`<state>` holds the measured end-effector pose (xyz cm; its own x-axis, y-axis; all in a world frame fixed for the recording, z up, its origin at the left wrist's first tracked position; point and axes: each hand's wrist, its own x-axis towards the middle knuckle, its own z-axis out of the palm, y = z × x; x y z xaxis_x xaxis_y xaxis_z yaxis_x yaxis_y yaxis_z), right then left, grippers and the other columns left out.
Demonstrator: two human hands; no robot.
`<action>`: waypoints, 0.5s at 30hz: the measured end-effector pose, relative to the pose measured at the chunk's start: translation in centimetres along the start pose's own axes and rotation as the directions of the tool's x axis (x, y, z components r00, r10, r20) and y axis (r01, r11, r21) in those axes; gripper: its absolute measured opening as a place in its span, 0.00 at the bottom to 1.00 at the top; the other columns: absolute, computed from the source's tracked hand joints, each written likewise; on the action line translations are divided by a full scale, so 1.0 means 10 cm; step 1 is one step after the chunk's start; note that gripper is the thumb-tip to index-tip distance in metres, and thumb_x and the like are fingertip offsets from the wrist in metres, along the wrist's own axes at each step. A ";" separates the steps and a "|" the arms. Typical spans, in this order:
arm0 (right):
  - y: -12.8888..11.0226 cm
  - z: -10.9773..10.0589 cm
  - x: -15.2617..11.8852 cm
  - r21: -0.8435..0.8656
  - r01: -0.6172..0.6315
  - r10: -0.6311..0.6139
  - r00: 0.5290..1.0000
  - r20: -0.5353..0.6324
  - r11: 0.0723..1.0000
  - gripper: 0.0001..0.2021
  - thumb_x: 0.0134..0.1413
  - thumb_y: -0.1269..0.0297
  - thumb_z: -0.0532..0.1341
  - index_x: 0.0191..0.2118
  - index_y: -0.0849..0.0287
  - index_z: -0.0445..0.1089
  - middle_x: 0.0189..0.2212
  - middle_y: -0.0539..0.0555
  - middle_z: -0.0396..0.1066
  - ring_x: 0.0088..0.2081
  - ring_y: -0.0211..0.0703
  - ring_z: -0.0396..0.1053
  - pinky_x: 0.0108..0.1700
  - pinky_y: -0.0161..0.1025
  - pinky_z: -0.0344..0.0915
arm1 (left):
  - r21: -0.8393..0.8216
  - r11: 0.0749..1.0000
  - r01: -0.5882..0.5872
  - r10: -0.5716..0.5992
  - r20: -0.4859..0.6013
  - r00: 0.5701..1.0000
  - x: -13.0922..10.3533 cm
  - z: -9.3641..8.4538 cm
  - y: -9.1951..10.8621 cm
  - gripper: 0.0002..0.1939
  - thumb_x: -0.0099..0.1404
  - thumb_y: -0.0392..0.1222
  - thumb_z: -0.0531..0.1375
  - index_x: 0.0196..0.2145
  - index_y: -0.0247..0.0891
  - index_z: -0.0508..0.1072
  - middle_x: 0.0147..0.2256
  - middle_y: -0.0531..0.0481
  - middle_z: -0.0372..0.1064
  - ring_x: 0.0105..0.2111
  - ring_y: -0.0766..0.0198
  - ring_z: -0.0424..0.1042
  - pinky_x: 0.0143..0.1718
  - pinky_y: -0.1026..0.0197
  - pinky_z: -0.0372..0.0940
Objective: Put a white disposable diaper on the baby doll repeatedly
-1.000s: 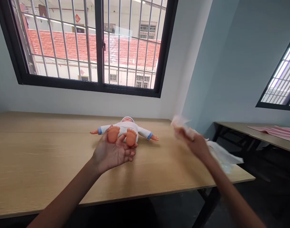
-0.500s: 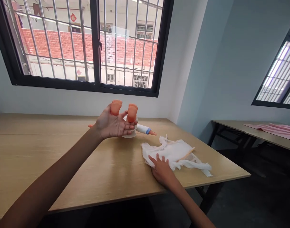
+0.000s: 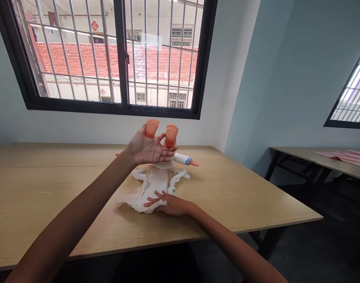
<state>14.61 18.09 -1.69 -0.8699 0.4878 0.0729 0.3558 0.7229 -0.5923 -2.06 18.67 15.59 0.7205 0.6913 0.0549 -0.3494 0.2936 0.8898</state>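
A baby doll [image 3: 171,135] lies on the table with its legs raised and its orange soles facing me. My left hand [image 3: 150,147] is closed around its lower legs, fingers passing between and below the feet. One white sleeve with a blue cuff [image 3: 187,160] sticks out to the right; the doll's head and most of its body are hidden. A crumpled white cloth [image 3: 156,182] with tan edging lies under and in front of the doll's bottom. On its near end rests my right hand [image 3: 168,203], fingers spread flat.
The wooden table [image 3: 233,188] runs along the wall beneath a barred window [image 3: 121,59], its right corner jutting out. At the right stands another table [image 3: 289,153] with pink striped fabric [image 3: 345,156] on it.
The white cloth has slid left across the table with my right hand, from right of the doll to beneath its raised legs. My left hand still holds the legs; the view has shifted slightly.
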 end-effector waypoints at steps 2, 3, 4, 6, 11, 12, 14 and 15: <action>0.01 0.01 -0.02 -0.003 0.010 -0.010 0.999 -0.033 1.000 0.20 0.66 0.64 0.50 0.60 0.41 0.61 0.62 0.42 0.57 0.68 0.47 0.38 0.67 0.51 0.37 | 0.015 1.000 0.008 -0.009 0.035 0.999 -0.02 0.00 -0.05 0.32 0.59 0.68 0.46 0.47 0.40 0.63 0.39 0.44 0.69 0.35 0.54 0.71 0.38 0.54 0.62; 0.02 0.01 -0.02 -0.012 0.003 -0.004 1.000 -0.026 1.000 0.20 0.65 0.65 0.50 0.60 0.41 0.60 0.62 0.43 0.56 0.68 0.48 0.38 0.67 0.52 0.36 | 0.028 0.999 0.017 -0.018 0.053 0.998 -0.03 0.00 -0.08 0.32 0.59 0.68 0.46 0.47 0.39 0.63 0.39 0.44 0.69 0.34 0.55 0.71 0.38 0.54 0.62; 0.02 0.01 -0.03 -0.022 -0.008 0.008 1.000 -0.002 1.000 0.20 0.65 0.65 0.51 0.61 0.42 0.60 0.63 0.44 0.54 0.68 0.48 0.36 0.67 0.52 0.35 | 0.041 0.999 0.026 -0.029 0.065 0.997 -0.04 0.01 -0.13 0.33 0.59 0.69 0.46 0.47 0.39 0.62 0.39 0.44 0.69 0.33 0.55 0.71 0.39 0.54 0.61; 0.01 0.01 -0.03 -0.035 -0.025 0.027 0.998 0.051 0.999 0.21 0.65 0.66 0.51 0.61 0.43 0.59 0.65 0.45 0.50 0.69 0.47 0.33 0.68 0.52 0.32 | 0.061 0.997 0.040 -0.045 0.079 0.996 -0.08 0.00 -0.23 0.34 0.59 0.69 0.45 0.49 0.39 0.61 0.39 0.43 0.69 0.32 0.55 0.71 0.39 0.54 0.61; -0.04 -0.03 -0.13 -0.068 -0.062 0.067 0.995 0.070 0.996 0.23 0.65 0.68 0.49 0.63 0.45 0.57 0.66 0.44 0.47 0.69 0.45 0.29 0.68 0.50 0.29 | 0.012 0.999 0.031 -0.032 0.117 0.993 -0.23 -0.04 -0.48 0.32 0.60 0.68 0.44 0.49 0.40 0.61 0.40 0.41 0.70 0.33 0.52 0.72 0.39 0.52 0.61; -0.05 -0.03 -0.16 -0.075 -0.070 0.075 0.995 0.071 0.995 0.23 0.64 0.68 0.49 0.63 0.45 0.57 0.66 0.44 0.47 0.69 0.45 0.29 0.68 0.50 0.29 | -0.008 1.000 0.029 -0.028 0.120 0.992 -0.26 -0.06 -0.53 0.32 0.61 0.68 0.45 0.49 0.40 0.61 0.39 0.42 0.70 0.33 0.52 0.72 0.39 0.52 0.61; -0.05 -0.03 -0.21 -0.085 -0.067 0.072 0.996 0.058 0.994 0.23 0.63 0.69 0.50 0.62 0.45 0.58 0.66 0.45 0.48 0.69 0.45 0.29 0.68 0.51 0.30 | -0.043 0.999 0.019 -0.014 0.119 0.993 -0.31 -0.07 -0.62 0.31 0.61 0.68 0.45 0.48 0.40 0.62 0.39 0.42 0.70 0.33 0.51 0.73 0.39 0.53 0.61; -0.05 -0.02 -0.23 -0.086 -0.054 0.058 0.997 0.042 0.995 0.23 0.63 0.69 0.51 0.62 0.46 0.60 0.66 0.45 0.49 0.69 0.45 0.31 0.68 0.51 0.31 | -0.060 0.998 0.014 -0.006 0.120 0.993 -0.33 -0.07 -0.69 0.31 0.61 0.69 0.45 0.47 0.40 0.62 0.38 0.42 0.70 0.33 0.51 0.73 0.38 0.53 0.61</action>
<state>16.46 16.67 -1.41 -0.8615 0.5078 0.0050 0.4303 0.7351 -0.5240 -2.43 14.79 8.97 0.7892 0.6054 0.1031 -0.3751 0.3422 0.8615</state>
